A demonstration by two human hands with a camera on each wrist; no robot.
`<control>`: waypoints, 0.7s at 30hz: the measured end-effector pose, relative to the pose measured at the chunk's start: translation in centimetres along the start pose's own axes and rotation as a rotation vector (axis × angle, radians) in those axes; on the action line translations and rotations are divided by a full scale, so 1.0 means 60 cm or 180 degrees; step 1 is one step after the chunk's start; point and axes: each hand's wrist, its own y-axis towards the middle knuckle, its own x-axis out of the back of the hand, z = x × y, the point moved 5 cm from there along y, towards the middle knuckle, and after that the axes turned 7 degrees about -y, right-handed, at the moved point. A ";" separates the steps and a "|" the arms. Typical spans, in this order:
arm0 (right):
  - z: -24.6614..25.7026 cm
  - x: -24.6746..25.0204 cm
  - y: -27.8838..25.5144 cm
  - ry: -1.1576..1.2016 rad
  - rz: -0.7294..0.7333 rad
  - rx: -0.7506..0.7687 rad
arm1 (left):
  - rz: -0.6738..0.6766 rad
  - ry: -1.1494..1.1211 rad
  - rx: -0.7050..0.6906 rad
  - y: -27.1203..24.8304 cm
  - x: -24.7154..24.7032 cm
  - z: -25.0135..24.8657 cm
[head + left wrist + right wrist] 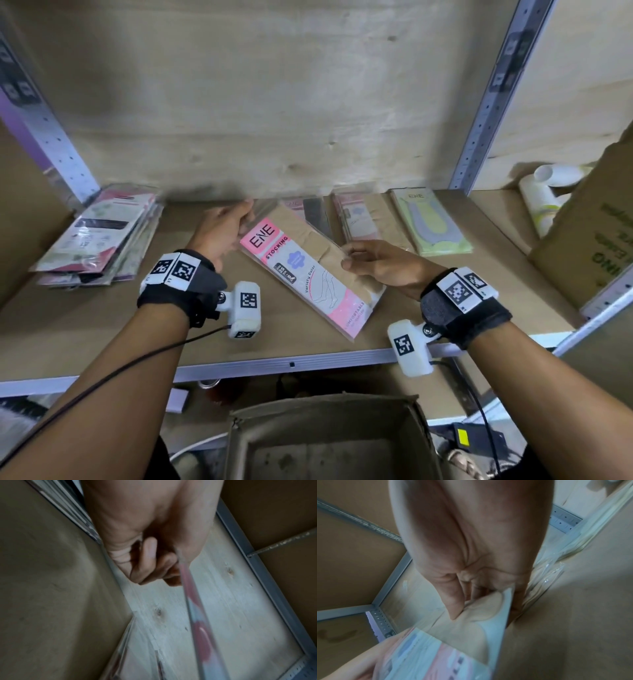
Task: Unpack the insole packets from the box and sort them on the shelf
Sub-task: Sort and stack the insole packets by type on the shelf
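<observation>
A pink and tan packet (308, 270) marked ENE STOCKING is held slantwise just above the wooden shelf (137, 325). My left hand (222, 229) grips its upper left edge, and in the left wrist view the fingers (150, 563) curl on the packet's thin edge (193, 608). My right hand (373, 263) pinches its right side between thumb and fingers (455, 601), with the packet (462, 635) below them. The open cardboard box (329, 442) stands below the shelf's front edge.
A loose stack of packets (102, 236) lies at the shelf's left. Pink packets (356, 219) and a yellow-green packet (435, 222) lie in a row at the back. White cups (548, 192) and a cardboard box (589, 233) stand at the right. Metal uprights (486, 109) frame the shelf.
</observation>
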 end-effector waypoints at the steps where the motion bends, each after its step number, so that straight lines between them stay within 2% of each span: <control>1: 0.002 -0.002 0.000 0.0000 -0.0009 0.0002 | 0.0087 -0.0091 0.0112 -0.003 0.003 0.003; 4: 0.006 -0.014 0.001 -0.0012 0.0030 0.0095 | 0.0619 -0.0550 0.0511 -0.008 0.009 0.017; 6: 0.007 -0.021 0.004 0.0018 0.0077 0.0111 | 0.0914 -0.0606 0.0814 -0.014 0.013 0.024; 9: 0.015 -0.029 0.004 -0.0025 0.0099 0.0149 | 0.1028 -0.0328 0.1028 -0.027 0.022 0.022; 12: 0.019 -0.037 0.006 -0.0066 0.0140 0.0183 | 0.1159 -0.0558 0.1123 -0.031 0.029 0.026; 14: 0.019 -0.041 0.008 0.0026 0.0136 0.0206 | 0.1066 -0.0967 0.1229 -0.029 0.036 0.031; 18: 0.017 -0.044 0.011 0.0546 -0.0025 0.0215 | 0.0142 -0.1610 0.1290 -0.015 0.071 0.036; 19: 0.016 -0.043 0.012 0.0712 -0.0082 0.0218 | 0.0056 -0.1636 0.1248 -0.013 0.079 0.036; 21: 0.016 -0.042 0.016 0.1042 -0.0223 0.0241 | 0.0197 -0.1369 0.1131 -0.014 0.081 0.036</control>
